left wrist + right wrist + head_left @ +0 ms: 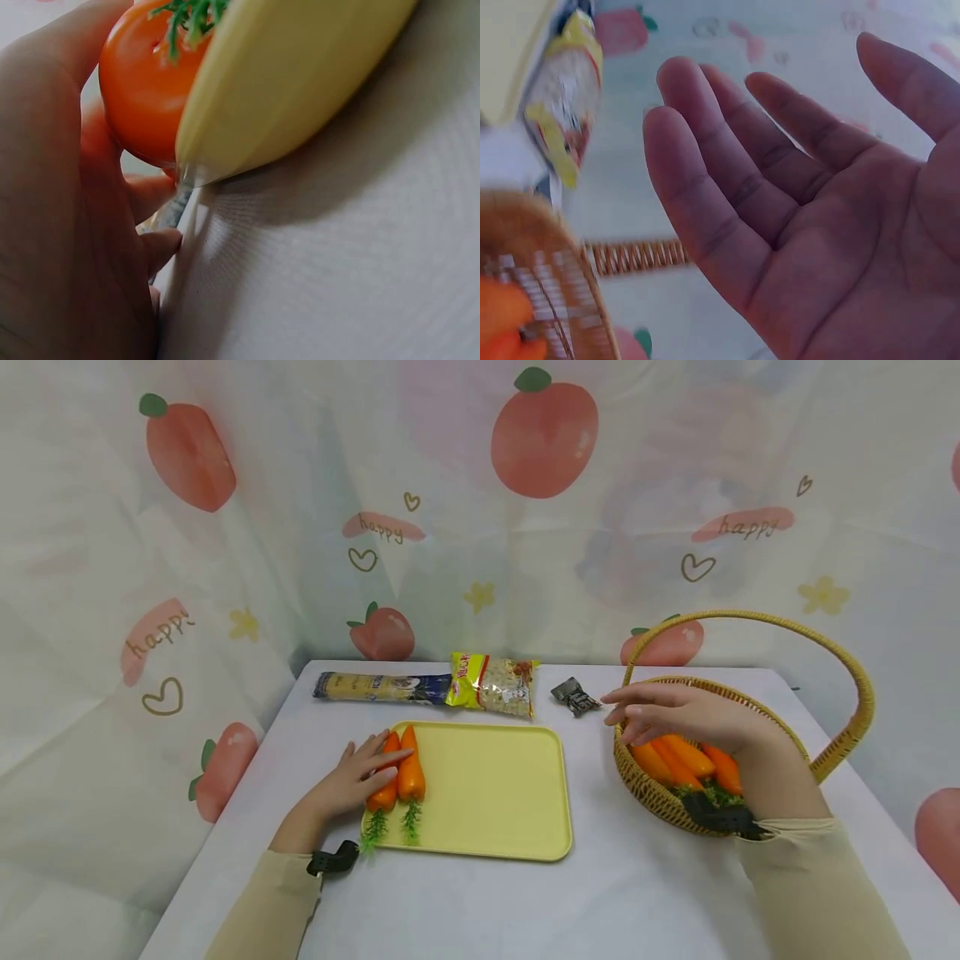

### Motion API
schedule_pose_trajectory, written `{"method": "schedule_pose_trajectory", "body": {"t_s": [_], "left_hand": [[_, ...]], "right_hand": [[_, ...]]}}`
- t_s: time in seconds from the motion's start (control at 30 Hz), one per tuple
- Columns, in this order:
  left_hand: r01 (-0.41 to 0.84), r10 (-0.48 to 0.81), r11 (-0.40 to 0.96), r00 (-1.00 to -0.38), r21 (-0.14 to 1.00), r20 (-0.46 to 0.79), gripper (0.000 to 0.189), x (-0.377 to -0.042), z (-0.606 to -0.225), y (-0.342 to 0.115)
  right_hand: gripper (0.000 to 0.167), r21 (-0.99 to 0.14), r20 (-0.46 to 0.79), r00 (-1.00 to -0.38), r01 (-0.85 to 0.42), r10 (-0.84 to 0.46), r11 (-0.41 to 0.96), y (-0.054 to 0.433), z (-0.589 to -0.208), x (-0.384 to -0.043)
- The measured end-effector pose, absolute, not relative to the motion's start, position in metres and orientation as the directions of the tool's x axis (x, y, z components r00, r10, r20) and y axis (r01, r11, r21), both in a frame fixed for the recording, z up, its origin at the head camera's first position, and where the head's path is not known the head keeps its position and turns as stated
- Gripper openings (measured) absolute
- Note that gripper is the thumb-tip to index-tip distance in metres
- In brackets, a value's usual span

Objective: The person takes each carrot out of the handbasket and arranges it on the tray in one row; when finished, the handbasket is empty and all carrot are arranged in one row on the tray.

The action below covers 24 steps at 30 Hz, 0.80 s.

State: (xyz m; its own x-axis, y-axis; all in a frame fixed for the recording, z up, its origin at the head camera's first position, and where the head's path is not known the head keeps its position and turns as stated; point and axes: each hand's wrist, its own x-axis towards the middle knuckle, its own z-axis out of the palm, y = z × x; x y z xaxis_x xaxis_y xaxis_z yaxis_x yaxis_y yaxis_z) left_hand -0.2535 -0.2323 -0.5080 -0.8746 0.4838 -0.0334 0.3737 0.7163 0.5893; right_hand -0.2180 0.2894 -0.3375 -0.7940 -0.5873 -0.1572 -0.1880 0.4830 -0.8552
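Left grip [348,787], spread, touches toy carrots [412,778] at the tray's [495,789] nine o'clock, likely light, stiff, slick: pinch mid-body; right grip [697,718] spread.

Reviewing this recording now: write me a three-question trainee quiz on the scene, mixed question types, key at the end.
1. Multiple choice: What does the person's left hand touch?
A) the small dark crinkled packet
B) the tapering orange carrots with green leafy tops
C) the yellow-and-clear plastic bag
2. Count: How many carrots lie at the left end of the yellow rectangular tray?
3. True or false: The person's right hand is holding a carrot.

Key:
1. B
2. Two
3. False; its palm is empty in the right wrist view, and the other carrots lie in the brown woven basket with an arched handle.
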Motion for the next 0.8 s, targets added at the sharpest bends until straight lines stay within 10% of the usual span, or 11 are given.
{"method": "schedule_pose_trajectory", "body": {"t_s": [0.5, 0.8], "left_hand": [[0.389, 0.493, 0.707, -0.87, 0.591, -0.017, 0.045, -0.254, -0.509, -0.233], [0.377, 0.487, 0.711, -0.873, 0.594, -0.029, 0.046, -0.254, -0.509, -0.233]], "right_hand": [[0.056, -0.823, -0.257, -0.901, 0.015, -0.348, 0.568, 0.373, -0.355, -0.235], [0.073, -0.771, -0.443, -0.859, 0.217, -0.258, 0.599, 0.397, -0.372, -0.251]]}}
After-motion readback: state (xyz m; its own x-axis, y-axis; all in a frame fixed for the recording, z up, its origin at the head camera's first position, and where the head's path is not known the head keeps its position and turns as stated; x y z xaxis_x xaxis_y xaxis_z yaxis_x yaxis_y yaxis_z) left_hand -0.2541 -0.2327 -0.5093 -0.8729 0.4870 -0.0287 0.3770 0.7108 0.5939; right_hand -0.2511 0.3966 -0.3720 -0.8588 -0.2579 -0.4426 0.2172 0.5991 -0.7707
